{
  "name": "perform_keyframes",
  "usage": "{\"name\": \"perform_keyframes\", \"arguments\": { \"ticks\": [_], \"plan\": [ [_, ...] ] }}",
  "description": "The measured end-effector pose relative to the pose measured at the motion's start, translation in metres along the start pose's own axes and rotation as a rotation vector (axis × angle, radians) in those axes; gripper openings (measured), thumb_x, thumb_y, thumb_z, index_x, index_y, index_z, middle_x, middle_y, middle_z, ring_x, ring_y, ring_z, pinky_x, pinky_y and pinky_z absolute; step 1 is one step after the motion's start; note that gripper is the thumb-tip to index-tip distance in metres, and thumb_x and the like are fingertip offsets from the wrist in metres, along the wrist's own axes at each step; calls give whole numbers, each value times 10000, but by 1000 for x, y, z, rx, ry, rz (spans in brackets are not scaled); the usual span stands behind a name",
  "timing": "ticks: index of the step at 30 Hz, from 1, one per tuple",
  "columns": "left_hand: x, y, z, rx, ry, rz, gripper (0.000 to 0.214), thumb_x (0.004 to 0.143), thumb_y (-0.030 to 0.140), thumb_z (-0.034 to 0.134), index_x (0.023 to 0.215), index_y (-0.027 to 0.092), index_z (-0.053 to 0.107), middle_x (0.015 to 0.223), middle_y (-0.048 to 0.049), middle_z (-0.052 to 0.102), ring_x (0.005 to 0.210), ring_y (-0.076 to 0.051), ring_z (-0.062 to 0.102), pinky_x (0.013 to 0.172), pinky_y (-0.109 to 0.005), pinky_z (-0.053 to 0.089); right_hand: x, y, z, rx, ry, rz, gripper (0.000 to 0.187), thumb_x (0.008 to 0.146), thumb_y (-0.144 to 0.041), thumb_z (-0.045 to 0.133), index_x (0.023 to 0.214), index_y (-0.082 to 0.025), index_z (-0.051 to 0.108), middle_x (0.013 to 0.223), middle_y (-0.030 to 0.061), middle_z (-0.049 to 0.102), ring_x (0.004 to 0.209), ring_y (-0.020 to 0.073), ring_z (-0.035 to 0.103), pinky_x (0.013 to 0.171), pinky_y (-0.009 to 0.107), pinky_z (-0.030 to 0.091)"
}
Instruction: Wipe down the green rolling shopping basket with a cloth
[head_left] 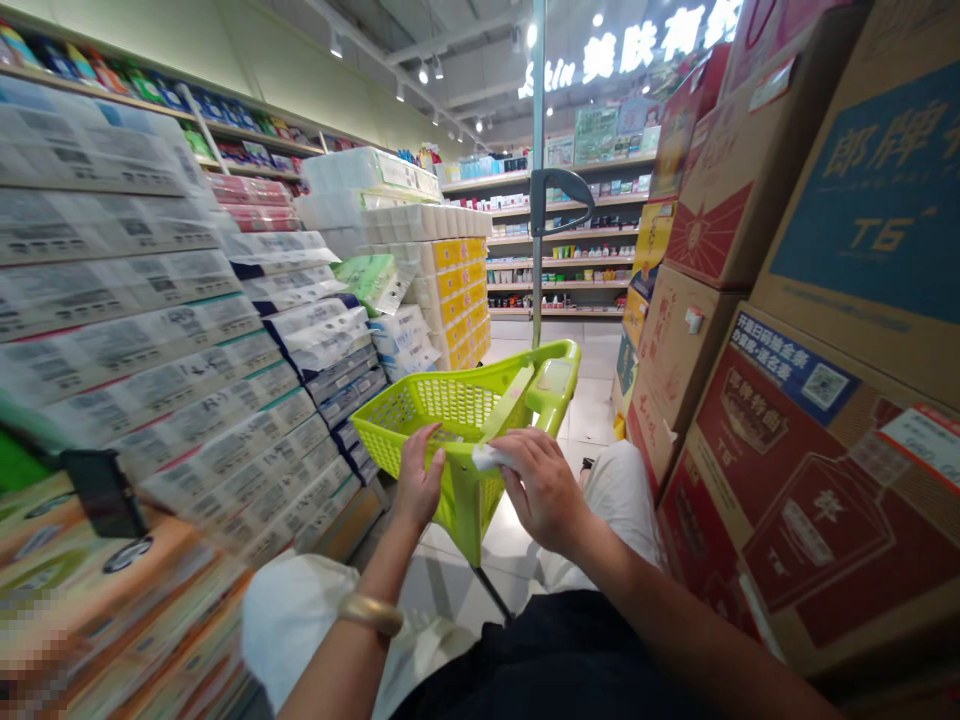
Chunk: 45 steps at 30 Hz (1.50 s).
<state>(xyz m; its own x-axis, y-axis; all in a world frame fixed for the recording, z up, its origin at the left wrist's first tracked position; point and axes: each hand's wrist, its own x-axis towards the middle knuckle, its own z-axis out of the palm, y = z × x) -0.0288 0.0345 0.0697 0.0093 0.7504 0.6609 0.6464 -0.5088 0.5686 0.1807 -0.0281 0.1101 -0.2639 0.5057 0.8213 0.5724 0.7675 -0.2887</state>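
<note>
A lime-green plastic shopping basket (405, 410) with slotted walls stands tilted between my knees. My left hand (420, 475) grips its near rim, fingers bent over the edge. On the same rim, further right, my right hand (544, 490) presses a white wipe or tissue (491, 457), mostly covered by the fingers. The basket's thick green carry handle (553, 385) lies just beyond that hand. Below the basket a thin dark rod reaches toward the floor. The basket's inside is only partly visible.
Stacked tissue packs (150, 260) line the left side. A dark phone-like device (103, 490) stands on orange packs at lower left. Cardboard cartons (810, 470) rise close on the right. An upright pole with a grey loop (559, 200) stands ahead, before stocked shelves (517, 183).
</note>
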Motion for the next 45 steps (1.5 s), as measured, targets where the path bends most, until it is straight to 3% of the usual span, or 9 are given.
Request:
{"name": "perform_keyframes", "arguments": {
  "ticks": [4, 9, 18, 25, 28, 32, 38, 41, 45],
  "plan": [
    [-9, 44, -12, -79, -65, 106, 388, 892, 361, 402, 1245, 227, 490, 1269, -81, 549, 1211, -234, 491, 1081, -449, 356, 3, 16, -1, 22, 19, -20, 259, 918, -160, 424, 1117, -237, 572, 1060, 67, 647, 1112, 232, 539, 1031, 464, 396],
    [-12, 76, -5, -73, -199, 177, 451, 844, 311, 472, 1286, 224, 444, 1237, -78, 588, 1183, -245, 526, 1136, -494, 268, 9, 41, -3, -16, 222, 191, 231, 923, -189, 421, 1043, -224, 615, 1104, 91, 616, 1103, 245, 523, 999, 473, 418],
    [-16, 61, 14, -84, -106, 220, 385, 842, 319, 501, 1208, 213, 445, 1190, -96, 551, 1174, -259, 497, 1118, -518, 254, 23, 7, 9, 146, -120, -136, 238, 922, -163, 411, 1061, -218, 595, 1108, 67, 636, 1084, 211, 542, 981, 417, 423],
    [-23, 65, 19, -232, -70, 95, 560, 802, 247, 552, 1308, 203, 316, 1187, -107, 487, 1140, -246, 503, 1016, -443, 397, 22, 37, 8, 149, 38, 58, 250, 900, -145, 385, 1007, -198, 604, 1006, 91, 637, 1047, 229, 548, 940, 423, 453],
    [-28, 68, 20, -221, -30, 123, 569, 806, 261, 576, 1310, 205, 319, 1244, -123, 448, 1182, -261, 469, 1023, -450, 384, 11, 24, 10, 196, 50, 2, 282, 900, -142, 399, 1085, -228, 595, 1071, 71, 639, 1156, 231, 509, 1040, 467, 382],
    [-31, 71, 14, -284, -23, 95, 569, 827, 267, 574, 1316, 203, 290, 1165, -109, 491, 1098, -227, 520, 984, -414, 419, 12, 24, 2, 224, -91, -144, 278, 927, -180, 408, 1129, -246, 587, 1125, 68, 637, 1144, 219, 529, 1037, 456, 394],
    [-31, 70, 5, -286, -20, 65, 501, 832, 271, 541, 1279, 205, 327, 1071, -79, 526, 1042, -203, 544, 998, -400, 414, 22, 50, -2, 291, -28, -34, 263, 955, -202, 363, 1035, -214, 612, 1062, 81, 654, 1102, 208, 563, 1005, 423, 438],
    [-31, 69, 1, -169, 2, 92, 418, 831, 305, 542, 1215, 208, 406, 1070, -74, 541, 1029, -214, 548, 1077, -474, 330, 15, 35, 7, 289, 37, -12, 261, 947, -195, 372, 1038, -222, 615, 1071, 72, 652, 1164, 215, 522, 1046, 441, 397],
    [-31, 64, -6, -47, 8, 149, 322, 834, 333, 531, 1124, 209, 465, 1060, -65, 584, 1006, -223, 568, 1148, -545, 173, 14, 22, 10, 285, -89, -127, 276, 942, -181, 385, 1106, -244, 598, 1116, 59, 643, 1145, 204, 531, 1051, 441, 392]
  ]
}}
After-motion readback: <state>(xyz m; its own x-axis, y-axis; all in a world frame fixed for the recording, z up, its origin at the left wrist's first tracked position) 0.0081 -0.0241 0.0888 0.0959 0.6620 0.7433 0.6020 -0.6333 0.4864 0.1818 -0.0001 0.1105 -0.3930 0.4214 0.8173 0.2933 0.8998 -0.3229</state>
